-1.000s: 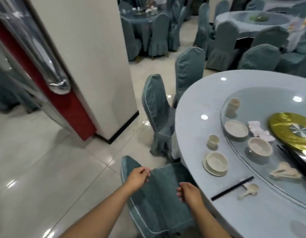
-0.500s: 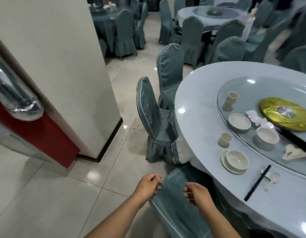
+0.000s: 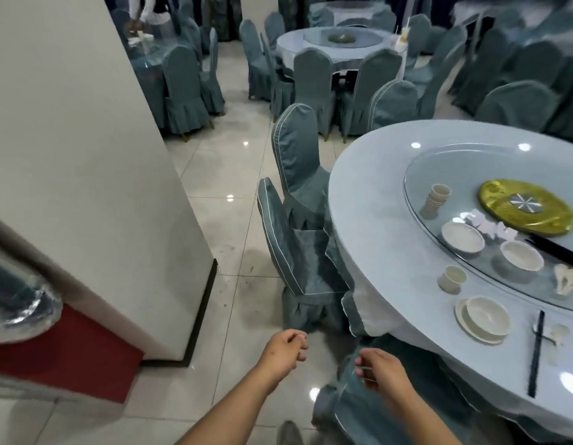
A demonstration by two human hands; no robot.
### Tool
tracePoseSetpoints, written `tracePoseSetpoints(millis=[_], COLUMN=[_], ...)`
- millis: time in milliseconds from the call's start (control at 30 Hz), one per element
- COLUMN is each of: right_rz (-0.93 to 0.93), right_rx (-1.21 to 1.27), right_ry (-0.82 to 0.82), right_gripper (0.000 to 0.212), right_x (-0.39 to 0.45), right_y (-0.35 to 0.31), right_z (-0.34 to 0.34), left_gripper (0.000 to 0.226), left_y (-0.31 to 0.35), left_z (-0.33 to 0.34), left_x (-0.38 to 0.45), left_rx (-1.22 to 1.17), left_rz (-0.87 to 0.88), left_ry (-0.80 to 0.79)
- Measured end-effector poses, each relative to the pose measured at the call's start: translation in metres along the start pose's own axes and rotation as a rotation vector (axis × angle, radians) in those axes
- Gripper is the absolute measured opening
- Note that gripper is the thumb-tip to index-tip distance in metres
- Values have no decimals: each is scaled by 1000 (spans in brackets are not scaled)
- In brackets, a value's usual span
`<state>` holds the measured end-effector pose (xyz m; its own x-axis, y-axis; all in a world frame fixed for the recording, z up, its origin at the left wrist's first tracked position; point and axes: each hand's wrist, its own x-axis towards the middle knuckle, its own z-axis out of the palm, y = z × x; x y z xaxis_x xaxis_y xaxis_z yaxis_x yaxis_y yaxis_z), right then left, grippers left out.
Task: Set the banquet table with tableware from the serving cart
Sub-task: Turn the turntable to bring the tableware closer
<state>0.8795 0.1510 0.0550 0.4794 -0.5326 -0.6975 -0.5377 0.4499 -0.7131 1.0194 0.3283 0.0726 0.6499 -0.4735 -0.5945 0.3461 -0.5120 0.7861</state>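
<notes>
The round worktop (image 3: 368, 220) carries a pale cloth and a glass turntable (image 3: 417, 175) toward its centre. Near the worktop's near-left edge sit a single cup (image 3: 452, 279), a bowl on a plate (image 3: 484, 319), black chopsticks (image 3: 536, 354) and a spoon (image 3: 556, 332) just beside them. On the turntable rest a stack of cups (image 3: 435, 200), two bowls (image 3: 462, 237) (image 3: 521, 255), spoons (image 3: 567, 279), folded napkins (image 3: 486, 221) and a gold disc (image 3: 526, 207).

We see both bare forearms reaching forward, low in view. Left hand (image 3: 286, 346): fingers curled loosely inward, thumb meeting fingertips, nothing visible in grip. Right hand (image 3: 380, 367): fingers curled, knuckles up; whether it holds anything, we cannot tell. Hands apart.
</notes>
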Motion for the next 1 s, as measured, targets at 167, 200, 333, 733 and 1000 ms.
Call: tracePoseSetpoints(millis=[167, 200, 333, 733, 1000], right_rz=[-18, -7, 38, -37, -44], right_rx=[59, 65, 107, 156, 109], right_ry=[34, 29, 9, 93, 267], right_gripper=[20, 20, 17, 17, 19], right_x=[75, 89, 124, 210, 241], right_y=[-38, -48, -85, -223, -270], right_z=[67, 79, 127, 236, 302], left_gripper=[21, 21, 21, 24, 44], left_y=[34, 42, 74, 220, 295], left_z=[-57, -68, -114, -210, -266], left_x=[75, 88, 132, 305, 435], left_rx=[62, 59, 120, 331, 1154], left_rz=[10, -6, -56, 167, 677], left_ry=[-16, -2, 10, -130, -383])
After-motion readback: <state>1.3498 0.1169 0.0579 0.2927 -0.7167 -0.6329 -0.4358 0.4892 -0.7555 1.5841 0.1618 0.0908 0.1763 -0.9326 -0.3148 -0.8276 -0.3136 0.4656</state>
